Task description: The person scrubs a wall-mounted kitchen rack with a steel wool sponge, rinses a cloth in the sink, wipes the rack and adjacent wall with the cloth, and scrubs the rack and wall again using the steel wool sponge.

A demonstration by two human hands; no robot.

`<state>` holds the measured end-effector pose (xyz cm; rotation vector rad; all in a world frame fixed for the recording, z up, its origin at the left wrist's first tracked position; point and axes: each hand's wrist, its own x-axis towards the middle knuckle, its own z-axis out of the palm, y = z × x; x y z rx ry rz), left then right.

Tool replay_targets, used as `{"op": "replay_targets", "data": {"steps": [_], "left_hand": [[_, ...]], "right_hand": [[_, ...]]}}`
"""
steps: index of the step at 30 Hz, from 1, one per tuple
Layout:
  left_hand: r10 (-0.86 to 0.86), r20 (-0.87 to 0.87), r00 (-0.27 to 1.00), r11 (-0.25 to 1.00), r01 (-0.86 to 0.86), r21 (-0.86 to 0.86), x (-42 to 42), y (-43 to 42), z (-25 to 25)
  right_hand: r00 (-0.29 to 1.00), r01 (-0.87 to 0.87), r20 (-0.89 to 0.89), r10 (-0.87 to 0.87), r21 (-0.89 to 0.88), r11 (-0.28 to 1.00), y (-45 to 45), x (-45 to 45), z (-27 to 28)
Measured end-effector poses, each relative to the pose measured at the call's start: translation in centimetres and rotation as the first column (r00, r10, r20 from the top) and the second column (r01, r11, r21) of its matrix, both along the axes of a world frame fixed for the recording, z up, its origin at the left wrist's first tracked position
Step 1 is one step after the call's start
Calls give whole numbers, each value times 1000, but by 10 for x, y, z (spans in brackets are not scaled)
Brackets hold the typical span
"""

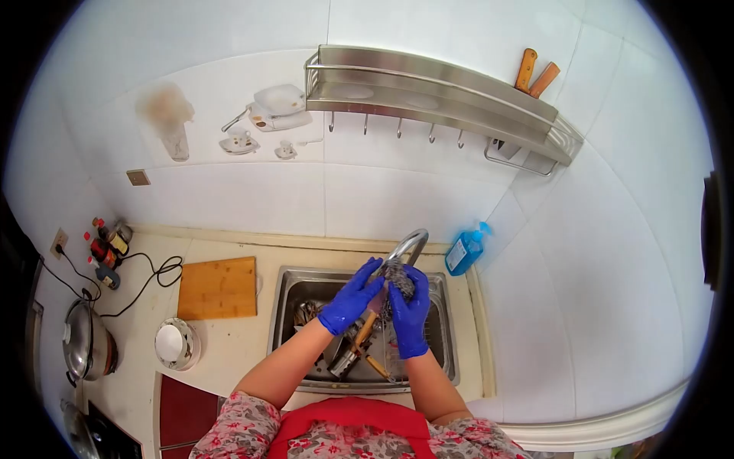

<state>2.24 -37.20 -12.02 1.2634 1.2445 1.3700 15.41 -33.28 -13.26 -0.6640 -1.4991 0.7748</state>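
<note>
The scourer (400,283) was just below the tap (406,242), above the sink (277,314). Your right hand (410,312) was closed around this scourer. Your left hand (352,298) was close beside it, with the fingers extended; I could not tell if it gripped something. Under your hands, a wooden handle (367,329) lay in the sink. The board (219,289) and the bowl (175,344) were on the desk (229,352) to the left, the blue bottle (465,252) to the right.
</note>
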Motion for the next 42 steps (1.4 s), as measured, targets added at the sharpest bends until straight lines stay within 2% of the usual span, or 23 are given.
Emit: {"op": "replay_targets", "data": {"steps": [1,2,4,6,9,10,11,12,13,14,15,17,19,20,21,23,25,27,32,34,37,39,42], "left_hand": [[-74,184,980,991,93,-100,2,3,2],[-79,183,980,991,98,-96,4,5,5],[-182,194,964,983,177,45,8,9,24],[-186,185,965,982,181,45,13,13,49],[-169,186,968,986,168,21,17,16,96],[-178,52,983,977,170,128,14,21,105],[-170,-84,982,955,185,232,11,27,116],[-195,-26,980,953,196,230,8,33,129],[-77,-208,975,928,146,342,-1,44,140],[199,-427,882,840,71,537,-10,53,154],[487,-539,688,698,65,714,-19,60,168],[733,-498,463,563,-3,826,-39,78,194],[814,-537,222,558,-40,829,-61,102,200],[823,-539,179,552,-35,833,-67,112,199],[832,-538,136,546,-31,837,-72,120,201],[824,-542,167,554,-34,832,-73,128,203],[811,-551,197,567,-34,823,-73,132,202],[816,-563,132,573,-49,818,-72,134,200],[804,-567,177,582,-40,812,-75,132,199],[810,-557,183,569,-20,822,-78,133,198],[816,-540,205,552,2,834,-80,133,196],[819,-527,227,542,-3,841,-80,134,196],[815,-519,257,542,-25,840,-76,134,196]], "right_hand": [[1000,5,1,-5,5,1000,2,3,4],[999,-32,43,30,50,998,4,5,8],[995,-68,83,60,103,992,8,5,23],[951,8,294,-97,291,957,10,4,42],[977,-68,214,7,281,957,26,-3,74],[988,-108,136,78,230,967,28,-3,93],[988,-134,106,109,268,954,40,-1,107],[987,-157,77,140,304,940,53,3,123],[994,-76,98,38,414,907,56,6,154],[992,-46,127,-14,455,889,67,6,182],[959,17,223,-176,572,820,81,11,212],[968,22,192,-160,571,820,110,3,271],[954,-74,272,-123,613,787,138,-9,329],[918,-128,375,-132,595,794,149,-18,352],[919,-126,370,-139,606,785,165,-28,367],[615,-271,723,-315,569,777,202,-53,384],[454,-442,790,-412,602,666,221,-86,385],[353,-515,823,-446,569,642,228,-119,383],[285,-618,805,-520,569,543,212,-177,367],[156,-624,725,-671,599,502,220,-185,365],[113,-569,686,-719,638,519,238,-163,361],[-33,-589,617,-787,623,514,239,-136,365],[-63,-588,621,-781,609,532,238,-128,367]]}}
